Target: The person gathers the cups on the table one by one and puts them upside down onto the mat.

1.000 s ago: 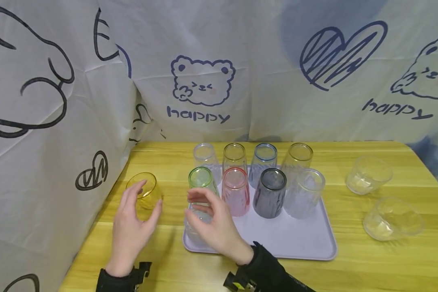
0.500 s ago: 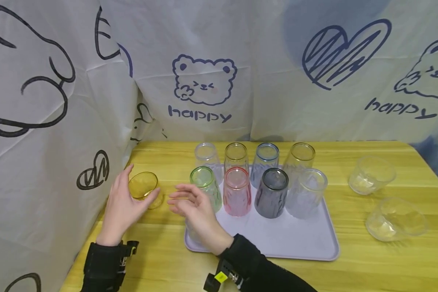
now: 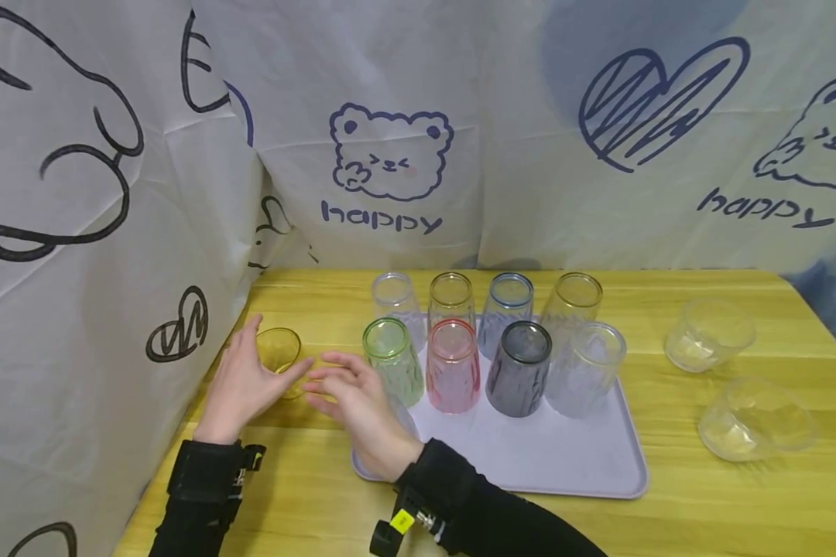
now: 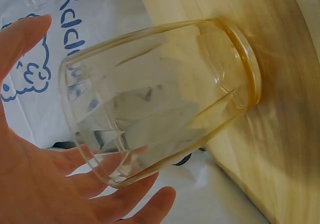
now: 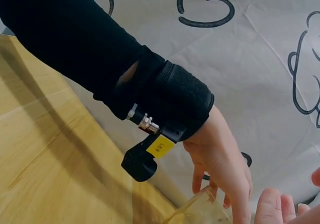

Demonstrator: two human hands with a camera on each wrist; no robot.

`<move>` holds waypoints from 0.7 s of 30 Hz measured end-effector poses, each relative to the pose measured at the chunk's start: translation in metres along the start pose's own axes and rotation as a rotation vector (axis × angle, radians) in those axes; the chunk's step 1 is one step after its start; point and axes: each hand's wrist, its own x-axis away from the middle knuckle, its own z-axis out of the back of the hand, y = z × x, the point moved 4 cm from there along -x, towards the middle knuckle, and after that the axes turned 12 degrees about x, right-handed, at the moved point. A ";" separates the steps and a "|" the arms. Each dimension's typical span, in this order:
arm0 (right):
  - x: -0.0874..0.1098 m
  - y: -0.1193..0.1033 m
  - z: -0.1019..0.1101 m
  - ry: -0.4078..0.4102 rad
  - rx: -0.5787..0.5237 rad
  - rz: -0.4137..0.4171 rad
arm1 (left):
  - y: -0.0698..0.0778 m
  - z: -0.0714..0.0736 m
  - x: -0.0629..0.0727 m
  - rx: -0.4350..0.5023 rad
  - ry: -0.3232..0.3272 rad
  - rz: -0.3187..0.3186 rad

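Observation:
A yellow-tinted drinking glass point(image 3: 280, 350) stands on the table at the left. My left hand point(image 3: 245, 385) is around its near side, with the thumb held away from the fingers. In the left wrist view the thumb point(image 4: 22, 41) is clear of the glass point(image 4: 160, 103), while the other fingers lie along its far side; whether they touch it cannot be told. My right hand point(image 3: 358, 410) hovers just right of the glass, over the tray's left edge, fingers loosely bent and holding nothing. In the right wrist view its fingers point(image 5: 272, 206) show near the left hand point(image 5: 222, 164).
A pale purple tray point(image 3: 550, 464) holds several upturned glasses, including a green one point(image 3: 393, 360), a pink one point(image 3: 453, 367) and a dark grey one point(image 3: 519, 367). Another clear glass on it is partly behind my right hand. Two clear glasses point(image 3: 707, 336) stand at the right.
My right hand has moved left, away from the clear glass at the tray's front left corner, toward the yellow glass. My left hand has shifted slightly, staying beside the yellow glass.

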 end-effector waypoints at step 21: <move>-0.003 0.004 -0.004 0.021 -0.006 -0.008 | -0.001 -0.009 -0.012 -0.089 -0.031 -0.004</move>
